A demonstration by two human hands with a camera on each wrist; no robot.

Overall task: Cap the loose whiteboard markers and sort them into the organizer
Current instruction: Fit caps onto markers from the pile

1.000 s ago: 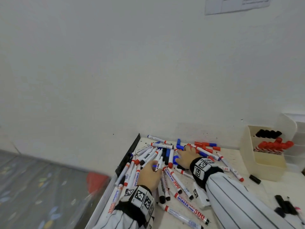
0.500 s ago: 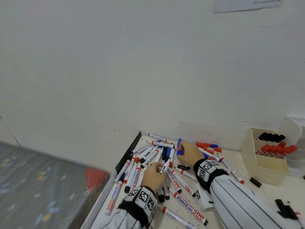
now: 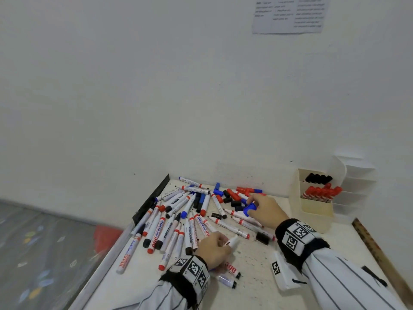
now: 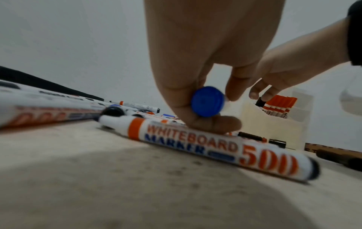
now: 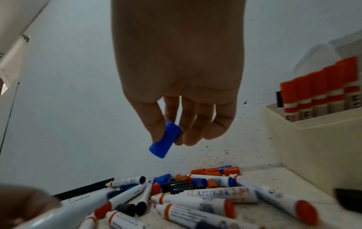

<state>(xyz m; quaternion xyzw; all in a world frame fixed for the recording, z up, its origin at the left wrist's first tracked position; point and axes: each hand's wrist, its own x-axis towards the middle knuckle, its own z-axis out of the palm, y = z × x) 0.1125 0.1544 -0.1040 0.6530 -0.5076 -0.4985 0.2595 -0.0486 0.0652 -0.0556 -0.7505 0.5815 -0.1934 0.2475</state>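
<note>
A pile of white whiteboard markers (image 3: 178,220) and loose caps (image 3: 232,196) covers the table's left and far side. My left hand (image 3: 220,243) grips one white marker (image 3: 232,240) near the front of the pile; in the left wrist view its blue butt end (image 4: 207,101) shows between my fingers. My right hand (image 3: 252,204) hovers over the caps and pinches a blue cap (image 3: 249,208) between thumb and fingers, clearly seen in the right wrist view (image 5: 164,139). Cap and marker are apart. The cream organizer (image 3: 312,211) stands at the right.
The organizer holds capped red markers (image 3: 321,193) and black ones (image 3: 318,177) in separate rows. An uncapped marker marked 500 (image 4: 215,148) lies just under my left hand. A wooden ruler (image 3: 377,253) runs along the right edge. The wall is close behind the table.
My right hand has lifted a blue cap off the pile and drawn it right and nearer. My left hand has pulled its marker out of the pile toward the table's front.
</note>
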